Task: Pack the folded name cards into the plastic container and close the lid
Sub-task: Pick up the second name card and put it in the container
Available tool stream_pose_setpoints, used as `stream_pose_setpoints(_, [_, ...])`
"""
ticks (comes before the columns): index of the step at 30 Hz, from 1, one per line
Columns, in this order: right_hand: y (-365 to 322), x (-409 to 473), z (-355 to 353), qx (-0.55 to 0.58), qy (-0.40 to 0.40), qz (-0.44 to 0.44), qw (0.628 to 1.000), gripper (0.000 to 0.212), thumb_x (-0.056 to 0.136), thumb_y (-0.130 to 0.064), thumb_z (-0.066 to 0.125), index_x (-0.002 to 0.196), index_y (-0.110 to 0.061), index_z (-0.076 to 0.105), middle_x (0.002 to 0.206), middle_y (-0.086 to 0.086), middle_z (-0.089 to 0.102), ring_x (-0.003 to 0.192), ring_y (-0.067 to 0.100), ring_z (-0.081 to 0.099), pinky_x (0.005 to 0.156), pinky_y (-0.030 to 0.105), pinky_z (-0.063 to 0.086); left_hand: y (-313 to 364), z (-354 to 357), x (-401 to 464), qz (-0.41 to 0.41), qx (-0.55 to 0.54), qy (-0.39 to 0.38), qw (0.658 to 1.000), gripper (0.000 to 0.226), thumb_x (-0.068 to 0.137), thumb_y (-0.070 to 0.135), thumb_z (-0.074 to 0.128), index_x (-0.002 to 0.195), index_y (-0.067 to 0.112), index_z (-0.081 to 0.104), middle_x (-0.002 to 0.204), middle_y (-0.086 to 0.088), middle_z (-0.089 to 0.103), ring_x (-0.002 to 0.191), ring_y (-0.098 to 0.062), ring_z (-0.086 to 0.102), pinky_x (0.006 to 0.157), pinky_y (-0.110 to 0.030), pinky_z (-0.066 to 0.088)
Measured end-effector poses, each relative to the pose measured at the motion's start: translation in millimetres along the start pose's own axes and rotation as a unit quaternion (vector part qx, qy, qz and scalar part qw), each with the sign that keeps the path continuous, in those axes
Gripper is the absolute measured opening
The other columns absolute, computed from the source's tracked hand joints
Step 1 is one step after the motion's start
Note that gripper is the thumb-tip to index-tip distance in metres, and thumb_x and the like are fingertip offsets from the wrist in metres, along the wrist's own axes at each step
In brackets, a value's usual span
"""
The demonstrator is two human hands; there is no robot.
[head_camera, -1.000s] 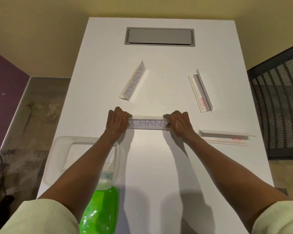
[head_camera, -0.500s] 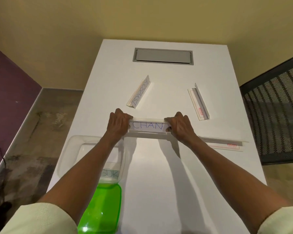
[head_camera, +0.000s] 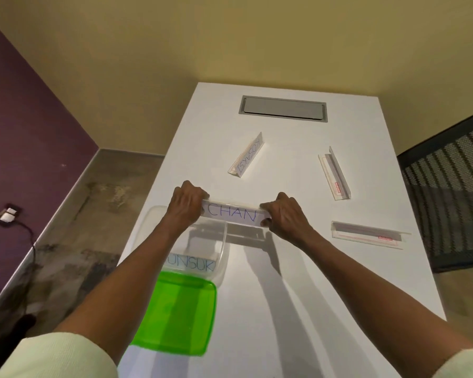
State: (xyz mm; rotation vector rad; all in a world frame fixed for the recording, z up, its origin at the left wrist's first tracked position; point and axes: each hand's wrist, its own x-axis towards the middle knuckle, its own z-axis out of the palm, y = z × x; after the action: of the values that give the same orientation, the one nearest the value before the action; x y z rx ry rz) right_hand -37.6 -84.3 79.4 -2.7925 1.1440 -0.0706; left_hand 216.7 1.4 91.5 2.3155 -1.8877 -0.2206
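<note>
In the head view, the left hand (head_camera: 187, 204) and the right hand (head_camera: 284, 216) each pinch one end of the CHAN card (head_camera: 231, 214), held above the white table (head_camera: 298, 282) just beyond the far right corner of the clear container (head_camera: 222, 241), which sits at the table's left edge with a card already inside; the green lid (head_camera: 175, 315) lies just nearer. The step looks like carrying the card over; kept level and lowered flat beside the other, it should leave room for the KOSAKSI card (head_camera: 248, 156) and the two others.

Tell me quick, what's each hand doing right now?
Left hand: closed on the left end of the CHAN card.
Right hand: closed on the same card's right end.
</note>
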Motion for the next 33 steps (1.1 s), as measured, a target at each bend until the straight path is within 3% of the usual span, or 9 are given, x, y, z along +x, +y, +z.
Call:
stream_pose_setpoints(10, [-72.9,2.9,-5.9,-0.02,-0.018,-0.048,0.998,0.021,0.074,-0.031,0.067,0.079,-0.011,0.065,0.069,0.012,0.063,0.08,0.029,0.052,0.057,0.031,0.027,-53.5,-18.0,-45.2,-0.045,0.024,-0.024,0.998,0.043,0.079,0.01,0.075,0.121,0.012,0.066,0.113,-0.022,0.065,0.11,-0.036,0.054,0.089,-0.038,0.042])
stream_pose_setpoints(18, [-115.8,17.4,3.5,-0.008,-0.025,-0.049,0.998,0.025,0.074,-0.032,0.067,0.084,-0.01,0.066,0.074,0.012,0.063,0.081,0.027,0.053,0.054,0.029,0.03,-89.8,-29.0,-56.2,-0.054,0.034,-0.025,0.998,0.04,0.078,0.015,0.077,0.117,0.014,0.069,0.112,-0.017,0.068,0.106,-0.031,0.056,0.087,-0.034,0.041])
stream_pose_setpoints(33, [-142.4,40.0,37.2,0.021,-0.037,-0.034,0.998,0.009,0.082,-0.002,0.053,0.08,0.004,0.059,0.079,0.025,0.062,0.076,0.037,0.058,0.057,0.032,0.034,-117.0,0.2,-44.4,-0.044,0.073,-0.091,0.992,0.035,0.083,0.008,0.068,0.116,0.019,0.069,0.115,-0.012,0.067,0.104,-0.029,0.063,0.087,-0.035,0.05])
